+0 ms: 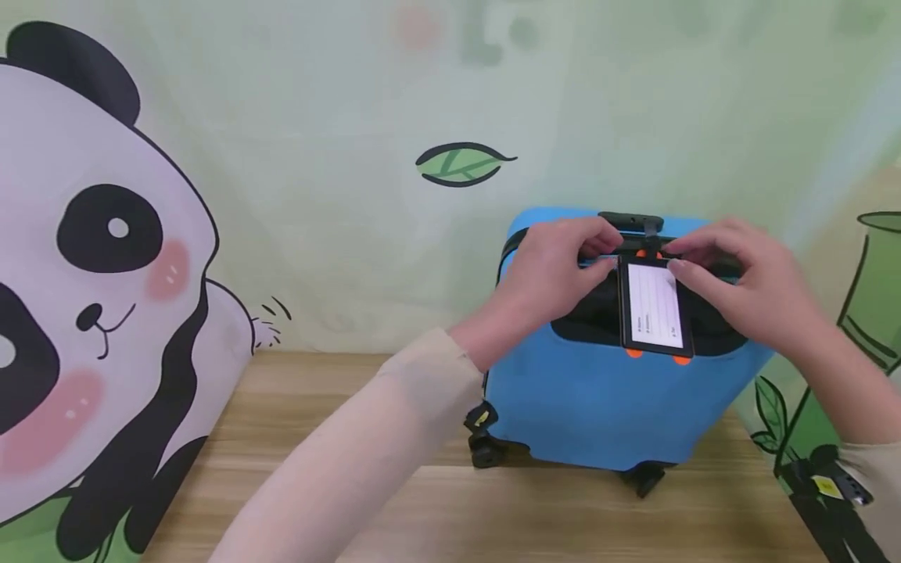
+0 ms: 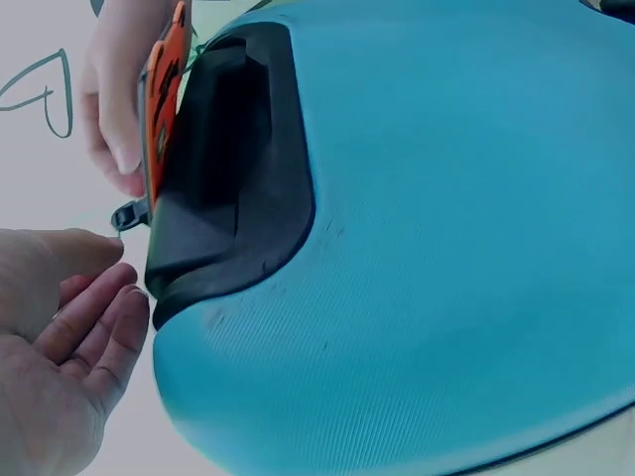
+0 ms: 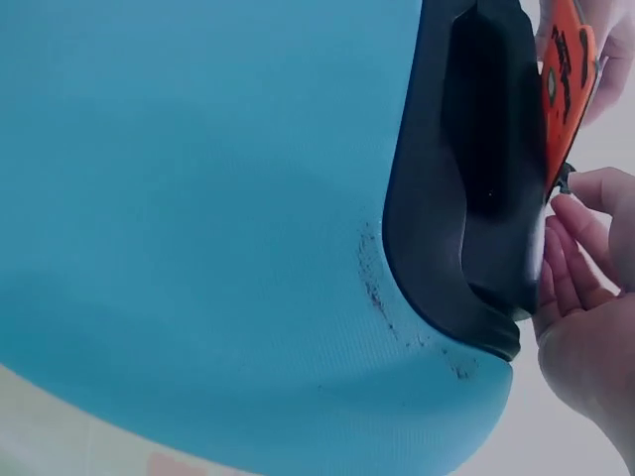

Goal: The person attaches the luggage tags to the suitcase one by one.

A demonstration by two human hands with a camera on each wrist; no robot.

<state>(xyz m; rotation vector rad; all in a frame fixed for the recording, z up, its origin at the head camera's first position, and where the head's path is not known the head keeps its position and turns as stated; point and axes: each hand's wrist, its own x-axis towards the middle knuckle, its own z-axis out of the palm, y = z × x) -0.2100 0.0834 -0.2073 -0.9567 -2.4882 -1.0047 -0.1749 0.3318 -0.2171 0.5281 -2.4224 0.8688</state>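
Note:
A luggage tag (image 1: 655,306) with a white card face, black frame and orange backing hangs by a black strap (image 1: 653,233) from the top handle (image 1: 629,221) of a blue suitcase (image 1: 605,399). My left hand (image 1: 552,262) is at the tag's upper left corner, thumb and fingertips apart; in the left wrist view the left hand (image 2: 60,337) lies just below the strap's end. On the other side, my right hand (image 1: 753,277) pinches at the strap by the tag's top. The right wrist view shows this hand's (image 3: 590,268) thumb and forefinger there; the exact contact is partly hidden.
The suitcase stands on a wood-grain table (image 1: 450,508), its wheels (image 1: 486,452) visible at the bottom. Behind it hangs a pale green backdrop (image 1: 317,156) with a printed panda (image 1: 105,258) at left and a leaf.

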